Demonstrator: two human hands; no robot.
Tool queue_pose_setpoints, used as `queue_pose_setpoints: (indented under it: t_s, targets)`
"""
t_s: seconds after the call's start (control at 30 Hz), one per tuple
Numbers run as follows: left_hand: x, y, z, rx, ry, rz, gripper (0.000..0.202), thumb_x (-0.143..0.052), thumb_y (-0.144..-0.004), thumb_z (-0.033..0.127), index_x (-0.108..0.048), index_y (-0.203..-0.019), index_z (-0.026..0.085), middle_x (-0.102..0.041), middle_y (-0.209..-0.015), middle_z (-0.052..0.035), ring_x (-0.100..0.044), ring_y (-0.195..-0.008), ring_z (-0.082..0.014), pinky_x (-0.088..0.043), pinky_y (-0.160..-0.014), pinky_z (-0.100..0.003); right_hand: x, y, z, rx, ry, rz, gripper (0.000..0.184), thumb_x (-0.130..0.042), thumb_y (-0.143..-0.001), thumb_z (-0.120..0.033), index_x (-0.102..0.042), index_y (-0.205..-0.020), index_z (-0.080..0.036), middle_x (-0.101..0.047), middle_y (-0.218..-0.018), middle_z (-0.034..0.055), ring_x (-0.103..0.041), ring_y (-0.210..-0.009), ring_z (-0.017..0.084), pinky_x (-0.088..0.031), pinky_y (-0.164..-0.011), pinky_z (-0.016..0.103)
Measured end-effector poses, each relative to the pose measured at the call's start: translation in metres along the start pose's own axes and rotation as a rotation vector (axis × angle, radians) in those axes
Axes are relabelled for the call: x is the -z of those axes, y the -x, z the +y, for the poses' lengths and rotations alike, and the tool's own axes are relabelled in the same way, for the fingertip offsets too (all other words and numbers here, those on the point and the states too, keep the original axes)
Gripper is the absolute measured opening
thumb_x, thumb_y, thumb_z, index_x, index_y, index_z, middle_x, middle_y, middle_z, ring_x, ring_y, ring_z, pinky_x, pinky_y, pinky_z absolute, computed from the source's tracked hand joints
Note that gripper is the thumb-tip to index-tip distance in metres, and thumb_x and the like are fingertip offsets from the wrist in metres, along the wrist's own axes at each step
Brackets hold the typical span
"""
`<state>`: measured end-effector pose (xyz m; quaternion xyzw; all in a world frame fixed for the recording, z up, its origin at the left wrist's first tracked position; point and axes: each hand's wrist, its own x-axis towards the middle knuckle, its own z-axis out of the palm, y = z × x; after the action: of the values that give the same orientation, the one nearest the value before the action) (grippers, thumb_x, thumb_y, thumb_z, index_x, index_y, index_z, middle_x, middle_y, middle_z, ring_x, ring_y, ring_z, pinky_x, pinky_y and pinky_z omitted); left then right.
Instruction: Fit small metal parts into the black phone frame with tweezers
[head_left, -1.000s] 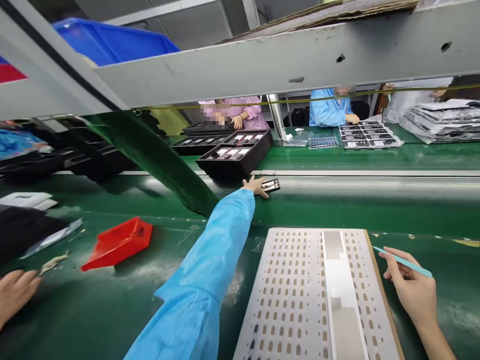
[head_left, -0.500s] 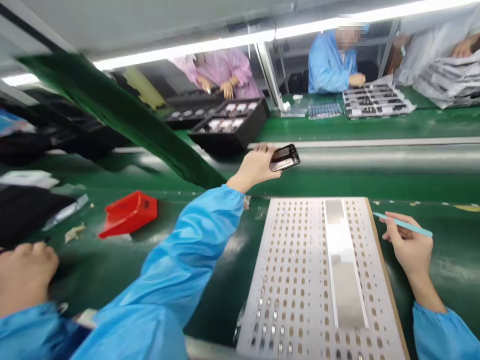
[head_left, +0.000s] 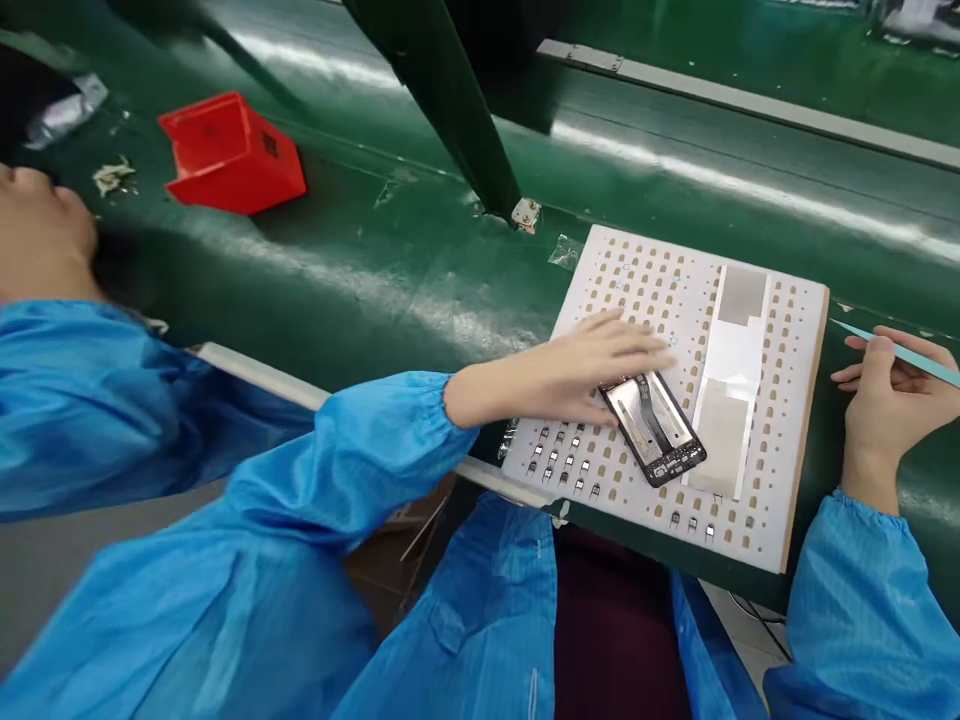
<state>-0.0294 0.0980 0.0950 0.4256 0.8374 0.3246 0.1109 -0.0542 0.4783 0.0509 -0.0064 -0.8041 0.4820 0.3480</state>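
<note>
A phone screen assembly (head_left: 654,430), black-framed with silver plates and a dark flex cable, lies slanted on a white board (head_left: 637,500) full of small slots. My left hand (head_left: 570,370) is over its upper left end with fingers stretched and apart. The thumb is beside the frame's left edge, and I cannot tell if it touches. My right hand (head_left: 892,410), right of the board, is closed around light blue tweezers (head_left: 911,357) whose tip points toward the board's edge. Small metal parts (head_left: 559,460) sit in some lower slots. A silver-and-white strip (head_left: 739,350) lies along the board.
At the left are a red bin (head_left: 240,165), bits of scrap (head_left: 112,177) and another person's hand (head_left: 45,235) with a blue sleeve. A green post (head_left: 457,100) rises behind the board. A metal rail (head_left: 750,107) runs across the back.
My left hand has come back from the far side with the phone screen assembly, which now lies on the board, and its fingers have spread. The view has tilted down. The right hand keeps the tweezers.
</note>
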Motion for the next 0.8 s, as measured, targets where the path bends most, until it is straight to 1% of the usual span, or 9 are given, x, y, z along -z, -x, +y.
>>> queue_pose_setpoints:
  t_s: [0.07, 0.13, 0.27, 0.37, 0.47, 0.57, 0.63, 0.7, 0.8]
  targets:
    - [0.002, 0.009, -0.011, 0.079, 0.006, 0.161, 0.059, -0.073, -0.099, 0.036, -0.056, -0.155, 0.029, -0.063, -0.155, -0.0101, -0.055, -0.145, -0.0333, -0.04, -0.126, -0.057, -0.001, 0.0, 0.002, -0.002, 0.0, -0.005, 0.026, -0.076, -0.095, -0.031, -0.08, -0.108, -0.009, -0.078, -0.085, 0.0098, -0.079, -0.071, 0.027, -0.059, -0.05, 0.034]
    - [-0.001, 0.015, -0.017, 0.172, -0.005, 0.28, 0.042, -0.065, -0.103, 0.037, -0.064, -0.143, 0.028, -0.071, -0.139, -0.0086, -0.061, -0.132, -0.0305, -0.043, -0.12, -0.055, -0.001, -0.001, 0.004, -0.001, 0.01, -0.004, 0.026, -0.076, -0.094, -0.031, -0.08, -0.107, -0.008, -0.077, -0.085, 0.0096, -0.08, -0.075, 0.029, -0.06, -0.05, 0.034]
    - [-0.018, 0.017, -0.023, 0.237, -0.011, 0.356, 0.024, -0.056, -0.104, 0.03, -0.07, -0.123, 0.027, -0.074, -0.12, -0.0054, -0.063, -0.12, -0.027, -0.043, -0.116, -0.053, -0.001, -0.001, 0.006, 0.0, 0.034, 0.005, 0.028, -0.075, -0.093, -0.033, -0.079, -0.107, -0.008, -0.076, -0.084, 0.0094, -0.08, -0.073, 0.028, -0.06, -0.05, 0.035]
    - [-0.027, 0.017, -0.025, 0.22, -0.017, 0.393, 0.024, -0.056, -0.104, 0.032, -0.07, -0.123, 0.026, -0.073, -0.12, -0.006, -0.061, -0.119, -0.027, -0.044, -0.114, -0.051, -0.001, -0.002, 0.005, -0.002, 0.021, 0.002, 0.027, -0.075, -0.094, -0.032, -0.079, -0.106, -0.009, -0.076, -0.084, 0.0092, -0.08, -0.076, 0.029, -0.06, -0.051, 0.034]
    - [-0.026, 0.018, -0.024, 0.209, -0.039, 0.327, 0.04, -0.062, -0.104, 0.045, -0.065, -0.14, 0.026, -0.068, -0.125, -0.009, -0.057, -0.121, -0.03, -0.044, -0.114, -0.053, 0.0, -0.002, 0.003, -0.023, 0.021, -0.014, 0.028, -0.076, -0.094, -0.033, -0.079, -0.107, -0.008, -0.079, -0.087, 0.0104, -0.078, -0.069, 0.025, -0.059, -0.051, 0.033]
    - [-0.019, 0.019, -0.02, 0.201, -0.089, 0.179, 0.078, -0.073, -0.095, 0.067, -0.051, -0.161, 0.029, -0.059, -0.135, -0.0138, -0.051, -0.126, -0.0357, -0.042, -0.116, -0.057, 0.001, -0.002, 0.003, -0.044, 0.011, -0.027, 0.029, -0.077, -0.095, -0.033, -0.08, -0.109, -0.008, -0.081, -0.09, 0.0121, -0.072, -0.058, 0.02, -0.057, -0.049, 0.031]
    - [-0.012, 0.016, -0.019, 0.198, -0.137, 0.08, 0.097, -0.078, -0.088, 0.074, -0.042, -0.168, 0.033, -0.055, -0.139, -0.0153, -0.048, -0.128, -0.0384, -0.04, -0.117, -0.06, 0.001, -0.002, 0.003, -0.056, -0.003, -0.031, 0.029, -0.077, -0.095, -0.032, -0.08, -0.11, -0.007, -0.081, -0.09, 0.013, -0.071, -0.056, 0.019, -0.055, -0.047, 0.03]
    - [-0.006, 0.011, -0.019, 0.196, -0.186, 0.003, 0.099, -0.082, -0.086, 0.071, -0.042, -0.168, 0.035, -0.053, -0.138, -0.0148, -0.047, -0.127, -0.039, -0.041, -0.115, -0.059, 0.001, -0.002, 0.004, -0.066, -0.006, -0.031, 0.029, -0.077, -0.095, -0.032, -0.081, -0.11, -0.007, -0.081, -0.09, 0.0134, -0.071, -0.055, 0.018, -0.054, -0.048, 0.029]
    - [0.003, -0.002, -0.021, 0.181, -0.249, -0.073, 0.085, -0.086, -0.086, 0.061, -0.054, -0.159, 0.033, -0.055, -0.131, -0.0137, -0.049, -0.121, -0.0373, -0.044, -0.11, -0.054, 0.004, -0.002, 0.005, -0.095, -0.005, -0.03, 0.03, -0.078, -0.093, -0.034, -0.081, -0.109, -0.008, -0.081, -0.09, 0.0139, -0.071, -0.055, 0.019, -0.055, -0.049, 0.029]
